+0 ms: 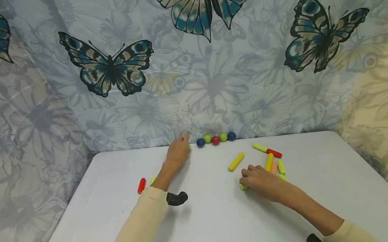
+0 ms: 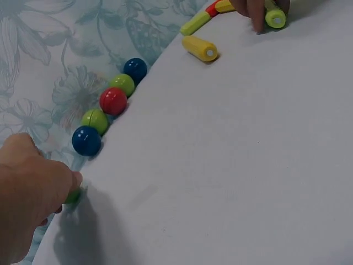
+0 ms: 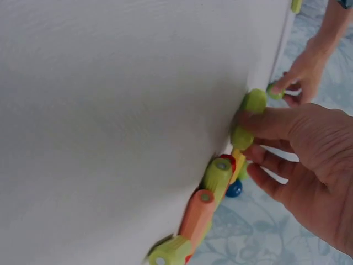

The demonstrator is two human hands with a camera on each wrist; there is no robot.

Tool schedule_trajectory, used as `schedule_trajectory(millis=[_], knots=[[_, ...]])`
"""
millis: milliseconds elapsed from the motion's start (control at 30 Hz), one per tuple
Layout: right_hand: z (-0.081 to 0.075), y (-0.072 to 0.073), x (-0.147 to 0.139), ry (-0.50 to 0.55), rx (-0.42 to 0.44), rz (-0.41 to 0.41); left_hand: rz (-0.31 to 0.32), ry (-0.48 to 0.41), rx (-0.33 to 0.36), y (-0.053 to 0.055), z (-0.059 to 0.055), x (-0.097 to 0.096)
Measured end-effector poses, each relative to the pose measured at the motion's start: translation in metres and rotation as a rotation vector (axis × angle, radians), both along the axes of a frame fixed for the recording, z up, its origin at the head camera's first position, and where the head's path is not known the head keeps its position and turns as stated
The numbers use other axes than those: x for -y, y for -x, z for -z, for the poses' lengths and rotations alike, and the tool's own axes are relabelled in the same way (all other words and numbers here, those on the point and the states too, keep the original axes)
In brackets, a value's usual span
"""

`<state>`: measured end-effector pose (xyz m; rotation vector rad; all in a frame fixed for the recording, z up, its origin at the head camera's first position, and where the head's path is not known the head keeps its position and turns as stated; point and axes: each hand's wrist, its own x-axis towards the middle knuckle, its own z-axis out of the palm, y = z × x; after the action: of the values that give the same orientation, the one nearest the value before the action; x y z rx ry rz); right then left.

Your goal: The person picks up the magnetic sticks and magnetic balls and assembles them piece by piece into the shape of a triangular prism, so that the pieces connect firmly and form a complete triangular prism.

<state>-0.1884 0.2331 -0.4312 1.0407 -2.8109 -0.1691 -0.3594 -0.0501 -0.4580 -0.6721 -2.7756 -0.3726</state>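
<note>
At the table's back edge my left hand (image 1: 178,151) pinches a green ball (image 2: 72,196), mostly covered by the fingers. Just right of it runs a row of balls: a blue ball (image 1: 200,142), a green one, a red ball (image 1: 215,140), another green one and a second blue ball (image 1: 231,136). My right hand (image 1: 263,183) holds a short light-green stick (image 3: 253,105) between thumb and fingers, low over the tabletop. A pale round spot marks the stick's end in the left wrist view. Around that hand lie a yellow stick (image 1: 236,162), an orange stick (image 3: 197,215) and several green ones.
The white table (image 1: 212,222) meets a butterfly-patterned wall covering (image 1: 210,75) behind the balls. Farther back right, a green stick (image 1: 259,147) touches a red stick (image 1: 274,153). Left of my left forearm lie a red stick (image 1: 142,185) and a partly hidden green one.
</note>
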Motion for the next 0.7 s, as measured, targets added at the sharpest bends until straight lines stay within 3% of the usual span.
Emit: schedule_trajectory(millis=[100,167,300,500,600,700], knots=[[0.000,0.002,0.002,0.029,0.016,0.003,0.038,-0.031,-0.014,-0.006,0.001,0.003],[-0.001,0.003,0.004,0.072,0.044,0.007,0.075,-0.081,0.021,-0.016,-0.001,0.005],[-0.003,0.006,0.010,0.177,0.123,-0.002,0.194,-0.177,0.156,-0.051,-0.009,0.015],[-0.017,0.006,0.025,0.239,0.188,-0.060,0.336,-0.165,0.329,-0.110,-0.018,0.031],[-0.023,0.005,0.035,0.256,0.221,-0.106,0.370,-0.189,0.399,-0.131,-0.017,0.035],[-0.026,0.006,0.047,0.260,0.234,-0.163,0.392,-0.236,0.420,-0.145,-0.012,0.036]])
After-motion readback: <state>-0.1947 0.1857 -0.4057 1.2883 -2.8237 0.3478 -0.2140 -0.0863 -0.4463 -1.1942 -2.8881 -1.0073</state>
